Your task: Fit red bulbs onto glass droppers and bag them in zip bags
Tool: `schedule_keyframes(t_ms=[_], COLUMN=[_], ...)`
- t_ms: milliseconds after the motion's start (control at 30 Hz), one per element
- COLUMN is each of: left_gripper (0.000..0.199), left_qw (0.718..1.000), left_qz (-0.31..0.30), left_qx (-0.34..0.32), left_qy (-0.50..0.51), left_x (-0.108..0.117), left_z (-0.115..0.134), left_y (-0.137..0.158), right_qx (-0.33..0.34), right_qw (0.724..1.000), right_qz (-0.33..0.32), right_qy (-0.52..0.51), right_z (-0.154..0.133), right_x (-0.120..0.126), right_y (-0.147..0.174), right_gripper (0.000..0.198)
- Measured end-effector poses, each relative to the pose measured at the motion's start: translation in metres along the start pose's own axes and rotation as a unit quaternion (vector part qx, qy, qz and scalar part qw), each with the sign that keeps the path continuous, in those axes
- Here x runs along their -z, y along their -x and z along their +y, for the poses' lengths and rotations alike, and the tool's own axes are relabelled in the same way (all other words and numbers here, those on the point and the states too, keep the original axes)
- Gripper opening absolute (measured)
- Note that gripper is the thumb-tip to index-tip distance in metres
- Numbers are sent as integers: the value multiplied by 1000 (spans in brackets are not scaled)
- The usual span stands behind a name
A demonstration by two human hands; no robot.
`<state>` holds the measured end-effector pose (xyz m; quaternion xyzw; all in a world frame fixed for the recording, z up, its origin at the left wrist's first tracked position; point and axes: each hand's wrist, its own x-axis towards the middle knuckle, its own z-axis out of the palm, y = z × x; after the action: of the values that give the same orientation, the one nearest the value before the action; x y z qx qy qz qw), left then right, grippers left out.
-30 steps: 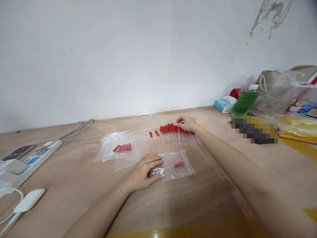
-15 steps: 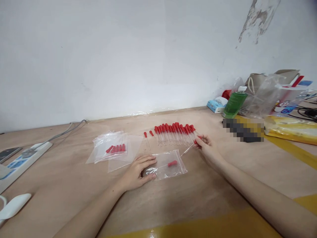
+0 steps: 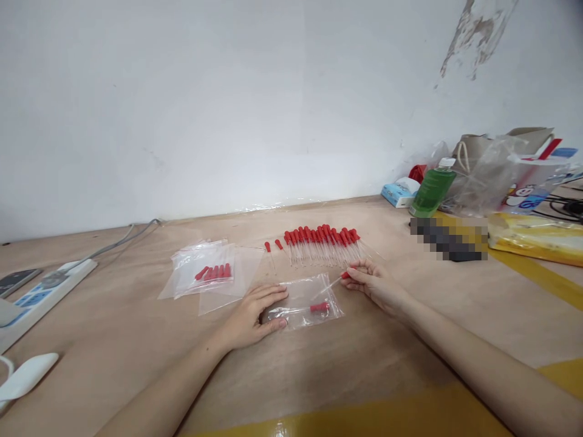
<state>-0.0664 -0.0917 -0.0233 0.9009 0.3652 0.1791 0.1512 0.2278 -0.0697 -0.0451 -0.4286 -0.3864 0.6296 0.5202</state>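
Note:
A clear zip-lock bag [image 3: 297, 290] lies flat, held at its left end between the thumb and fingers of my left hand [image 3: 262, 312]. Inside rests one dropper [image 3: 319, 307] with a red rubber bulb, its thin tube pointing left. My right hand [image 3: 371, 282] pinches a second dropper [image 3: 345, 275] by its red bulb. That dropper's clear tube reaches left into the bag's right end. Behind the bag, a row of red-bulbed droppers [image 3: 321, 237] lies side by side, with two single ones [image 3: 273, 245] at its left.
At the left lie several clear bags [image 3: 182, 282], with red-bulbed droppers in the top one. A power strip [image 3: 50, 297] and phone [image 3: 18, 280] sit farther left. A green bottle [image 3: 432, 189], tissue pack [image 3: 398, 194] and plastic-wrapped items stand at the back right.
My right hand has moved left and slightly down with its dropper, whose tube now enters the bag. The dropper inside has shifted slightly down. My left hand stays in place.

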Motion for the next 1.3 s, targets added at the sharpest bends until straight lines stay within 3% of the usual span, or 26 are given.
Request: schedule_keyframes(t_ms=[100, 167, 267, 367, 500, 700, 800, 867, 1033, 1100, 1300], left_gripper=[47, 49, 49, 50, 50, 48, 48, 48, 47, 47, 47], left_qw=[1000, 1000, 1000, 1000, 1000, 1000, 1000, 1000, 1000, 1000, 1000], left_qz=[1, 1, 2, 0, 2, 6, 1, -3, 0, 1, -8], left_qx=[3, 7, 8, 8, 7, 4, 5, 3, -3, -2, 6], left_qy=[3, 4, 3, 0, 0, 3, 2, 1, -1, -3, -13], left_x=[0, 0, 0, 0, -1, -1, 0, 0, 0, 0, 0], left_z=[0, 0, 0, 0, -1, 0, 1, 0, 0, 0, 0], left_y=[0, 0, 0, 0, 0, 0, 0, 0, -1, 0, 1], right_qx=[-5, 31, 129, 167, 185, 191, 200, 228, 287, 291, 269], right_qw=[999, 991, 941, 898, 877, 896, 894, 872, 744, 711, 722], right_qz=[-31, -49, -40, -54, -76, -143, -77, -10, 78, 95, 100], right_qy=[31, 124, 311, 403, 436, 376, 392, 432, 598, 633, 630], right_z=[2, 4, 7, 10, 12, 13, 6, -3, -31, -38, -39], right_x=[-4, -6, -7, -6, -9, -20, -14, -9, -6, -12, -22], right_y=[2, 2, 2, 2, 5, 14, 4, -12, -75, -99, -138], right_gripper=[32, 28, 21, 17, 11, 18, 13, 11, 17, 24, 20])
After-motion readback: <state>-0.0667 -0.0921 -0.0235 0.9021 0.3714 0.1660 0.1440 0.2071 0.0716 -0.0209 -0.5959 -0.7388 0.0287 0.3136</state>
